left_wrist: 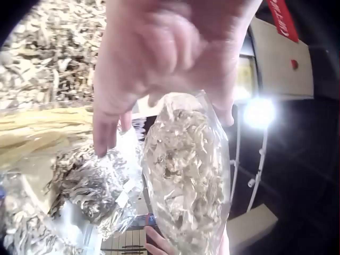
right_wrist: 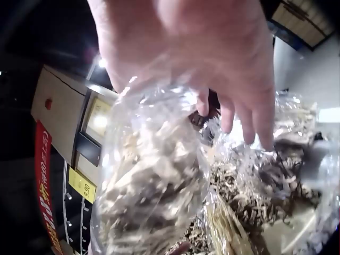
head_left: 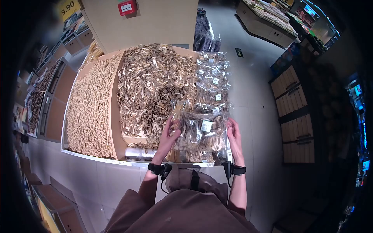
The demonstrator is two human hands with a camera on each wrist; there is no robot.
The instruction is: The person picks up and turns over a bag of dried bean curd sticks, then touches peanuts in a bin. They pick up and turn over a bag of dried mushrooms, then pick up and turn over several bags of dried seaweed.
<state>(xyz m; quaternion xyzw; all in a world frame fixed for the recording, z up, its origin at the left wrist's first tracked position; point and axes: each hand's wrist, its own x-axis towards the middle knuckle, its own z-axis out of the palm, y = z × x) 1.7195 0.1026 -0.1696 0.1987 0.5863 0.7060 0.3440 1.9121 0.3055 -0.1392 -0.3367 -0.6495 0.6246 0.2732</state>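
A clear plastic bag of sliced dried mushrooms [head_left: 194,138] with a white label is held up between both hands over the front right of the display bin. My left hand [head_left: 169,134] grips its left end, thumb on one side and fingers on the other; in the left wrist view the bag [left_wrist: 186,170] hangs below the palm. At the opposite end is my right hand [head_left: 234,136], which holds the bag [right_wrist: 149,186] against the palm, its fingers reaching down the far side. More labelled bags [head_left: 213,81] lie in a row just beyond.
Loose dried mushrooms [head_left: 151,77] heap in the middle of the bin. A wooden divider [head_left: 115,105] separates them from peanuts [head_left: 91,108] on the left. A clear plastic roll [head_left: 140,153] lies at the front edge, and a bag of yellowish sticks [head_left: 178,108] is near the left hand.
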